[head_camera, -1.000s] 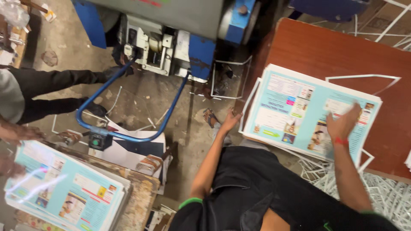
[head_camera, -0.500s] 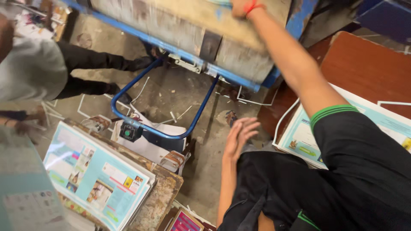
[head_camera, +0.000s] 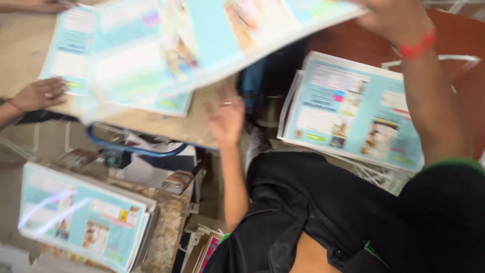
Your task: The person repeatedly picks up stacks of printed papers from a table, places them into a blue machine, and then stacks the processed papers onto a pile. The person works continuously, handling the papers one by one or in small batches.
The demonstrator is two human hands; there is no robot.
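Right hand [head_camera: 391,20] up top, fingers gripping a blurred printed sheet [head_camera: 202,40] in mid-air over the wooden board [head_camera: 166,129] — left hand [head_camera: 226,119] spread open, empty, just below it, stack of sheets [head_camera: 353,108] at right

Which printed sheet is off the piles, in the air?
The blurred sheet along the top, held up by the right hand; the other sheets lie flat on stacks.

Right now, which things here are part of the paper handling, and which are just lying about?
In hand:
- printed sheet raised by right hand
- left hand open below it
- stack on brown table

Lying about:
- paper offcuts
- blue hose
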